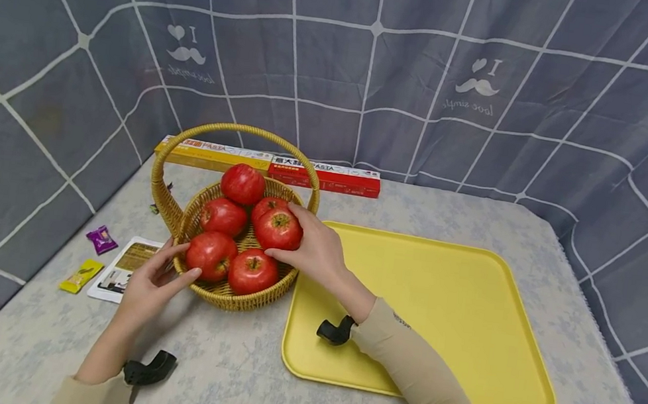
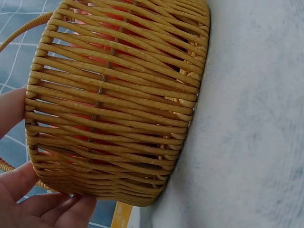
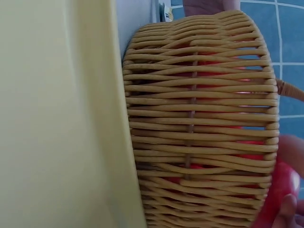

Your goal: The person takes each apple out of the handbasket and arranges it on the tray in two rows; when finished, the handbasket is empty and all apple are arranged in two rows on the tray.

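Gripping basket (image 1: pixel 237 301) at 8 o'clock with parted thumb and fingers of left hand (image 1: pixel 148 285); with right hand (image 1: pixel 321 248), pinching 1 apple (image 1: pixel 279 230) at basket's 2 o'clock.

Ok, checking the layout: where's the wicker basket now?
In the head view, the wicker basket stands left of the yellow tray, in front of the pasta boxes.

Grey-blue curtain (image 1: pixel 334 63) w/ white grid lines, L, R & back; pale patterned tablecloth (image 1: pixel 448 216).
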{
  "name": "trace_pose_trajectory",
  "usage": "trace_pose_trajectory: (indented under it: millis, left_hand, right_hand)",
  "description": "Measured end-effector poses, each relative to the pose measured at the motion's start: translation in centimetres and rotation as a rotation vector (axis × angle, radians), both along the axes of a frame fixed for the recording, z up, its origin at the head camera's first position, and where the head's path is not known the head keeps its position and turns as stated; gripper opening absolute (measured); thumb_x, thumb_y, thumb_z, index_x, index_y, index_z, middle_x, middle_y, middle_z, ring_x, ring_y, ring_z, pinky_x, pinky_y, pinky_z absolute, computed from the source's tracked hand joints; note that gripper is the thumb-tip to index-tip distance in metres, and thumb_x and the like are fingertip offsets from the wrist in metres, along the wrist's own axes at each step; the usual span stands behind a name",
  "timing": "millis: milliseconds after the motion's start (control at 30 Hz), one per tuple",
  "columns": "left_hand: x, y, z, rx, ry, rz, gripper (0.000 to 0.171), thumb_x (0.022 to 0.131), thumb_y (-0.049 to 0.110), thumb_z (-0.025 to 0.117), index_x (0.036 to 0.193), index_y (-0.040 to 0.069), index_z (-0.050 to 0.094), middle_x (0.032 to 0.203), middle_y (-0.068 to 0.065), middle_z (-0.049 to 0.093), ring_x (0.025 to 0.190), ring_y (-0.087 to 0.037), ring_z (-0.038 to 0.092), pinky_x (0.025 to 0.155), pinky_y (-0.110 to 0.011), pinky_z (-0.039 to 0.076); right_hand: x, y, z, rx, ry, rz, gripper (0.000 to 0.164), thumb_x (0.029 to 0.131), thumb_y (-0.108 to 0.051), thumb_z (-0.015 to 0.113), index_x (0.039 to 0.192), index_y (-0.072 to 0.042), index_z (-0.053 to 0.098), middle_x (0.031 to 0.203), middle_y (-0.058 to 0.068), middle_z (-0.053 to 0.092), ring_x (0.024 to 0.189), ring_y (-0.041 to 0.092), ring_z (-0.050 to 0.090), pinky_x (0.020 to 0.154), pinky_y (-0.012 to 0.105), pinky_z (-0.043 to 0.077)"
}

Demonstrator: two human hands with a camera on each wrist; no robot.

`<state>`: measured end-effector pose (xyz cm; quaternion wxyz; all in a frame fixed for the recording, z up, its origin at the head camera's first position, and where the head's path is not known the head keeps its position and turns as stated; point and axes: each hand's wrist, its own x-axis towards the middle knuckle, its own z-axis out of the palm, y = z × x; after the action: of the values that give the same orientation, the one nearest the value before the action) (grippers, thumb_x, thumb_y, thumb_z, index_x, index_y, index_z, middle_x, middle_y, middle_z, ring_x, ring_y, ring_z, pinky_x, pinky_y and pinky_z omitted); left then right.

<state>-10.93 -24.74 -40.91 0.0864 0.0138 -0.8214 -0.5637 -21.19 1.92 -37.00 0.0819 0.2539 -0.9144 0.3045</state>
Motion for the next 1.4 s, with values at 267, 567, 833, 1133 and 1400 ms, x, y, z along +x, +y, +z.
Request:
trace_pose_trajectory:
  millis: [267,567,833,1133,1400]
  left_hand:
    - [0.0,0.1,-0.1,0.006,-0.024,0.013,0.059,0.088,0.02,0.067,0.137,-0.002,0.043,0.154,-0.016,0.017,0.134,-0.036,0.028,0.089,-0.004,0.036]
    - [-0.1,0.2,0.2,-0.007,-0.037,0.026,0.059,0.089,0.02,0.066,0.139,-0.002,0.042,0.154,-0.015,0.016,0.134,-0.037,0.029,0.088,-0.005,0.037]
    - [0.0,0.1,0.1,-0.012,-0.046,0.024,0.06,0.089,0.019,0.066,0.14,0.0,0.041,0.154,-0.014,0.016,0.133,-0.036,0.03,0.087,-0.004,0.038]
    - [0.2,0.2,0.1,-0.027,-0.059,0.038,0.06,0.089,0.019,0.067,0.139,-0.002,0.041,0.154,-0.015,0.016,0.134,-0.038,0.029,0.086,-0.003,0.036]
    - [-0.1,0.3,0.2,-0.033,-0.077,0.055,0.061,0.089,0.021,0.067,0.14,0.001,0.041,0.154,-0.013,0.016,0.134,-0.037,0.028,0.086,-0.003,0.035]
  right_hand:
    - [1.8,3.0,2.5,-0.273,0.036,0.081,0.081,0.065,-0.04,0.085,0.134,-0.016,0.051,0.086,0.001,0.061,0.069,0.012,0.056,0.058,0.028,0.048]
    - [1.6,9.6,3.5,-0.43,0.094,0.045,0.079,0.062,-0.021,0.089,0.133,-0.012,0.054,0.059,-0.001,0.048,0.055,0.012,0.046,0.056,0.03,0.044]
    - [-0.7,12.6,1.0,-0.321,-0.033,-0.112,0.08,0.064,-0.03,0.088,0.134,-0.013,0.052,0.06,0.004,0.05,0.057,0.019,0.048,0.056,0.031,0.044]
    - [-3.1,12.3,-2.6,-0.219,-0.151,-0.123,0.087,0.061,-0.037,0.088,0.135,-0.013,0.051,0.066,0.005,0.052,0.061,0.018,0.047,0.054,0.03,0.041]
    - [-4.7,11.2,-4.8,-0.231,-0.248,-0.086,0.086,0.062,-0.035,0.088,0.137,-0.014,0.049,0.072,0.005,0.054,0.064,0.02,0.047,0.055,0.029,0.041]
